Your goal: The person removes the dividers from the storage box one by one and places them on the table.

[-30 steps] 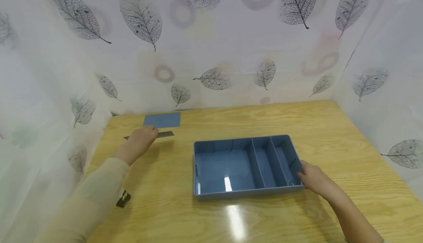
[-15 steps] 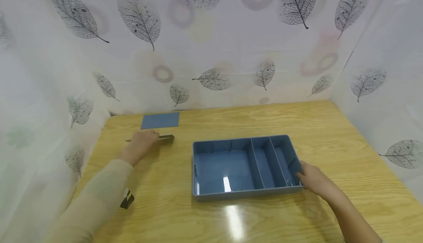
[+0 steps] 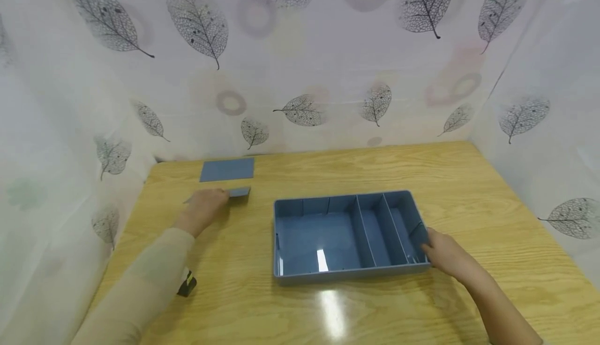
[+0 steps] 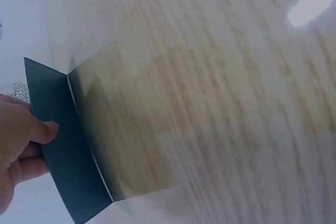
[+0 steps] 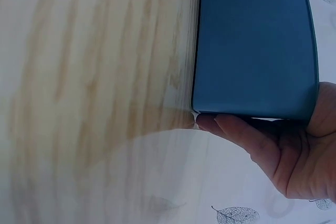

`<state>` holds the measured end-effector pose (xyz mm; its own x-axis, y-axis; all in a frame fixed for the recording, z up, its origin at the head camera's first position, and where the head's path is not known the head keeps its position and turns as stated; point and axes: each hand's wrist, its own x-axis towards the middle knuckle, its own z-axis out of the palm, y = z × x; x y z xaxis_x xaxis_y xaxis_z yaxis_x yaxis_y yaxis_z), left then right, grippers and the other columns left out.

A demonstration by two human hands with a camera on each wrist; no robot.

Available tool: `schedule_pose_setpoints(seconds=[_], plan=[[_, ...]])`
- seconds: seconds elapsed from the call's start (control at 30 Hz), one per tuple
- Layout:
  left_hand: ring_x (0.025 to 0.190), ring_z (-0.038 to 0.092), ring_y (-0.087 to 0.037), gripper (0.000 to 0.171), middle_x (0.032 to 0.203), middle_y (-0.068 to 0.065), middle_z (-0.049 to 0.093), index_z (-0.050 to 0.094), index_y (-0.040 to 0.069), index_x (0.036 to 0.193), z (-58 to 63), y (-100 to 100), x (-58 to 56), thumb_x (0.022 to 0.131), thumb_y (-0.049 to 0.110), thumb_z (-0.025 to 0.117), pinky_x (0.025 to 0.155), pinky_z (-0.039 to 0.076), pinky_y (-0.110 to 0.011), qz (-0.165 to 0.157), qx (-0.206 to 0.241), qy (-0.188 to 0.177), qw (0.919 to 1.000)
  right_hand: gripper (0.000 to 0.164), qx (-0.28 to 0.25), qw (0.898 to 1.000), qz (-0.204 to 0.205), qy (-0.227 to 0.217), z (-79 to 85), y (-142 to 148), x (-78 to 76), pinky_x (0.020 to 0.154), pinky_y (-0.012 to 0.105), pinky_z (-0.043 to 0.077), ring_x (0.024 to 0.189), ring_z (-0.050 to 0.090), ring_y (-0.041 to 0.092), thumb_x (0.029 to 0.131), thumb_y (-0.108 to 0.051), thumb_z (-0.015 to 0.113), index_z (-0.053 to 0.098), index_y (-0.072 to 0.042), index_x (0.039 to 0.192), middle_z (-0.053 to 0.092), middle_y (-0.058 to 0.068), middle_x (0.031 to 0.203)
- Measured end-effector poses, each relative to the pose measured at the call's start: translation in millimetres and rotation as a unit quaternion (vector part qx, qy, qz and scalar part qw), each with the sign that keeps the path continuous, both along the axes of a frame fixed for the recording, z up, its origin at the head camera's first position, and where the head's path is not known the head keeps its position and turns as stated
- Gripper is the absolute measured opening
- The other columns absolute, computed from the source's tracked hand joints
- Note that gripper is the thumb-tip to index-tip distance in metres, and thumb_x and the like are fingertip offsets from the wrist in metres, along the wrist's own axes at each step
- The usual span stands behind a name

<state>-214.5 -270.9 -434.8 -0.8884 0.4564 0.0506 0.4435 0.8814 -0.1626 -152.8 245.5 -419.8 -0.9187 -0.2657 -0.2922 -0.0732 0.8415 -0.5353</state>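
Note:
My left hand (image 3: 203, 210) pinches a thin, flat blue-grey rectangular panel (image 3: 240, 192) at the back left of the table. In the left wrist view the thumb (image 4: 48, 132) presses on the near face of this panel (image 4: 73, 140), with fingers behind it; its lower long edge is right at the wood. A blue compartment tray (image 3: 319, 241) lies in the middle, with two dividers making one wide and two narrow compartments. My right hand (image 3: 447, 254) grips its right end, thumb over the rim. In the right wrist view, fingers (image 5: 236, 129) run along the tray's end wall.
A second flat blue panel (image 3: 227, 170) lies on the wooden table (image 3: 356, 170) near the back wall. Close to my left forearm a small black object (image 3: 187, 285) is strapped below the sleeve. Leaf-patterned sheeting (image 3: 300, 48) encloses the back and both sides.
My left hand has shifted slightly right and down in the view with the panel, whose face has turned and now shows more. The tray and my right hand have stayed in place.

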Motion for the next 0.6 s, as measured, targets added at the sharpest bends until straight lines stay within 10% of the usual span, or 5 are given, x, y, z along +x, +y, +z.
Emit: schedule_pose_setpoints(seconds=[0.6], plan=[[0.079, 0.065, -0.035, 0.028, 0.096, -0.027, 0.062, 0.060, -0.014, 0.103, -21.1, 3, -7.2, 0.076, -0.017, 0.065, 0.062, 0.057, -0.032, -0.017, -0.011, -0.014, 0.9997, 0.035, 0.004, 1.000, 0.004, 0.016, -1.7, 2, -0.2, 0.054, 0.032, 0.047, 0.059, 0.056, 0.017, 0.092, 0.000, 0.044, 0.040, 0.023, 0.119, 0.060, 0.018, 0.081]])
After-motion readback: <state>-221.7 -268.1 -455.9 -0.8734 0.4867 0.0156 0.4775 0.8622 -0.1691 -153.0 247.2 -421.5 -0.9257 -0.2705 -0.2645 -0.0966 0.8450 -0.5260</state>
